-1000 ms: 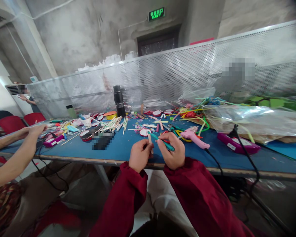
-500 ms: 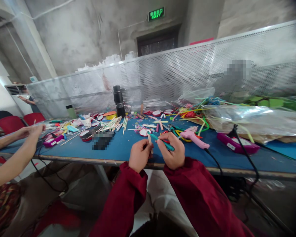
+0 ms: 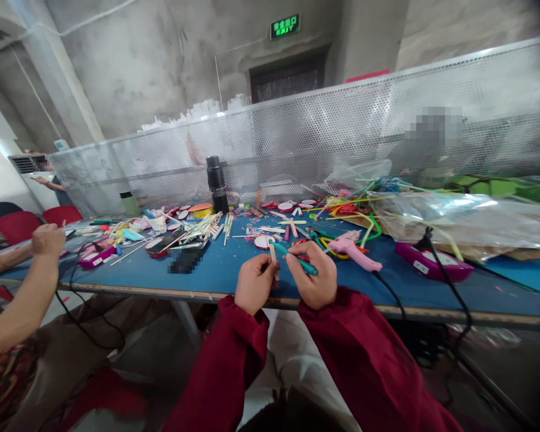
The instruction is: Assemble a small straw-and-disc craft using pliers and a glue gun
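Observation:
My left hand point(image 3: 254, 282) is closed, thumb and fingers pinching a pale wooden craft stick point(image 3: 273, 254) that points upward. In my right hand point(image 3: 314, 275) is a slim teal pen-shaped tool point(image 3: 306, 266), gripped like a pen. Its far end lies close to the top of the stick; whether they touch I cannot tell. Both hands are just above the front edge of the blue table point(image 3: 220, 270). A round red-and-white piece point(image 3: 263, 241) lies just beyond the stick. To the right of my right hand lies a pink glue gun point(image 3: 354, 252) with a black cord.
A black bottle point(image 3: 216, 185) stands before the perforated metal screen point(image 3: 171, 153). Loose sticks point(image 3: 202, 227) and a black phone-like object point(image 3: 188, 258) lie left. A purple box point(image 3: 432, 264) and plastic sheeting point(image 3: 468, 216) lie right. A co-worker's hand point(image 3: 48, 239) is at far left.
The co-worker's hands at the far left have moved further left and apart. My own hands, the stick and the teal tool look unmoved.

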`<act>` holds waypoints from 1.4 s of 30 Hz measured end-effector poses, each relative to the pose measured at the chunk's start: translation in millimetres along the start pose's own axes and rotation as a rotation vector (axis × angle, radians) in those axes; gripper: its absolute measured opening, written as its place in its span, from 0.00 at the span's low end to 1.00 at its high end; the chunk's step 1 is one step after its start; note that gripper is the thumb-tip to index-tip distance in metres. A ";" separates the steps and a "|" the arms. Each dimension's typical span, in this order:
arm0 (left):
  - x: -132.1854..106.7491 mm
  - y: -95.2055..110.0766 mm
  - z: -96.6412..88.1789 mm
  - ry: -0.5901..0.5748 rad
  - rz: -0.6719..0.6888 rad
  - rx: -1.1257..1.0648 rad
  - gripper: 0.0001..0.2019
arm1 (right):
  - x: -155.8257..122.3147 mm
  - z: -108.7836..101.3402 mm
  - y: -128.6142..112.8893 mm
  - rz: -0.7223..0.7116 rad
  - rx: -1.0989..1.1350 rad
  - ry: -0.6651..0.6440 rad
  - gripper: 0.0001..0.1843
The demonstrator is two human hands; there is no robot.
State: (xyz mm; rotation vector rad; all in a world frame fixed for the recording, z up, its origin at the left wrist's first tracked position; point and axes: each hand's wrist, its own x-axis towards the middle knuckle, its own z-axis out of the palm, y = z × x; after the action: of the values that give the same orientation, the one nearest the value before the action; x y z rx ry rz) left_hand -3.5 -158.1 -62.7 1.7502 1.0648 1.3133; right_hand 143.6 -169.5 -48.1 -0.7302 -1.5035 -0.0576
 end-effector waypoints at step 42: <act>-1.4 -0.9 -1.5 0.002 0.038 0.081 0.14 | -2.7 0.0 4.5 0.056 0.016 -0.008 0.04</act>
State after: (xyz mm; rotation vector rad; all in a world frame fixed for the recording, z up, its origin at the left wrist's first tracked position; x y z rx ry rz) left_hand -5.4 -158.9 -63.7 1.8375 1.1050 1.3110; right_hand 145.4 -167.0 -52.4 -0.7608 -1.4885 -0.0004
